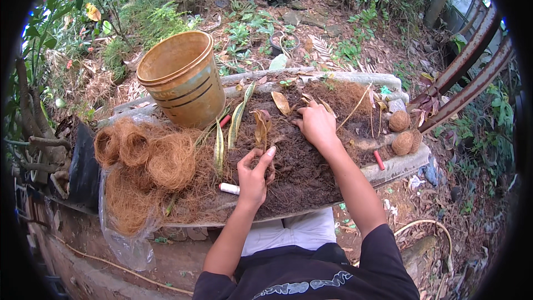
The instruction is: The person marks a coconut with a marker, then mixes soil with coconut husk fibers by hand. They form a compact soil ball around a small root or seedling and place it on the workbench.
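Centrally, a stone bench [410, 161] is extended from left to right, its middle covered by dark soil [302, 175]. At the far left, a stained yellow-brown bucket [191, 100] is set. Nearer, a heap of coir fibre [125, 205] is topped by rounded coir nests [172, 166]. Over the soil, the right hand [318, 125] is placed towards the far side, its fingers bent downward; whether anything is gripped by them cannot be told. The left hand [252, 183] is held at the near side, its thumb and fingers closed in a pinch. Between bucket and left hand, long yellow-edged green leaves [239, 119] are laid. By its lower end, a curled brown leaf [261, 128] is pinched in the left hand. At the right, coir balls [399, 121] are grouped. Just beside the left hand, a white spool [229, 189] is seen; near the right edge, a red stick [379, 160].
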Action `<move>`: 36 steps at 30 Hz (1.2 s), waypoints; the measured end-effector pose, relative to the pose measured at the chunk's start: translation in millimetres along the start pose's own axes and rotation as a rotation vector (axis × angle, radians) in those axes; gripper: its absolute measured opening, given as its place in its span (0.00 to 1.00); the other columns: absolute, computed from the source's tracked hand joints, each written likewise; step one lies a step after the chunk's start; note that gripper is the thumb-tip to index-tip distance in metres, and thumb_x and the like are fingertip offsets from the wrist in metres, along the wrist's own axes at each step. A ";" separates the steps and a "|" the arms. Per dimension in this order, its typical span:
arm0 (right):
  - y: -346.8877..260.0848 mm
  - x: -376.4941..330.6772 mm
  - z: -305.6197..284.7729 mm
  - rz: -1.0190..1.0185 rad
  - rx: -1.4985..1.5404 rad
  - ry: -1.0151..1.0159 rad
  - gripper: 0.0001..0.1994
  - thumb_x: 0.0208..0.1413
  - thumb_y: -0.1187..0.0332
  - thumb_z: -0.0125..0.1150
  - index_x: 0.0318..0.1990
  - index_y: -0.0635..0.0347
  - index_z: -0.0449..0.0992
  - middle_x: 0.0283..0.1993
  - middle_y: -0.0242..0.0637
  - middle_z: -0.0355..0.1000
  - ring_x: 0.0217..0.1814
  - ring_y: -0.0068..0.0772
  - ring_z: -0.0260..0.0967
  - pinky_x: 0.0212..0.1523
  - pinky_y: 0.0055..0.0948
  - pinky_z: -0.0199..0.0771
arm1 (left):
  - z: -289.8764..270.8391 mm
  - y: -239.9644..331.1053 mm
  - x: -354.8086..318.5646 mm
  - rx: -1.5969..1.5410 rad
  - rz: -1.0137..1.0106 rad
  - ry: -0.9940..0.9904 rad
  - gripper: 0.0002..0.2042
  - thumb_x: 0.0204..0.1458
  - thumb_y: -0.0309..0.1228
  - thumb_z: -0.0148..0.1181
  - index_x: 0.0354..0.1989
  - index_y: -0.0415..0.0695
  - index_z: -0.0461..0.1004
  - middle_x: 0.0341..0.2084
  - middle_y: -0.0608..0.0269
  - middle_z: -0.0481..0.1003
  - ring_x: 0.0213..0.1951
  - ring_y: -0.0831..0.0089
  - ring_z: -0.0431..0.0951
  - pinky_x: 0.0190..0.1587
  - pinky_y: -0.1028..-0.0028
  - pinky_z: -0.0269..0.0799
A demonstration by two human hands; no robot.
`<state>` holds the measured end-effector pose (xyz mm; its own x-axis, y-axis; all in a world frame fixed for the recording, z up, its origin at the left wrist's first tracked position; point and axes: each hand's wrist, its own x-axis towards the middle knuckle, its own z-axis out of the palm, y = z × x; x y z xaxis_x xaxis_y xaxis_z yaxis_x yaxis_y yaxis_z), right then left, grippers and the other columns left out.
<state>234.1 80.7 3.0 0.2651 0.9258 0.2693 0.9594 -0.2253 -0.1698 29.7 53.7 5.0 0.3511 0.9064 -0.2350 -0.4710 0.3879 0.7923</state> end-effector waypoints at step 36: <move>-46.7 -77.5 -46.9 0.072 1.207 0.216 0.09 0.51 0.77 0.67 0.41 0.66 0.80 0.40 0.38 0.78 0.43 0.28 0.77 0.43 0.26 0.76 | 8.7 6.1 1.6 -0.258 -0.043 -0.254 0.18 0.65 0.32 0.48 0.60 0.39 0.64 0.48 0.59 0.73 0.50 0.72 0.74 0.53 0.65 0.73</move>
<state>173.3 5.3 34.5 0.4349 0.8275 0.3550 0.2672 0.2579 -0.9285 34.4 56.0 14.3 0.5495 0.8305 -0.0919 -0.6288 0.4834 0.6091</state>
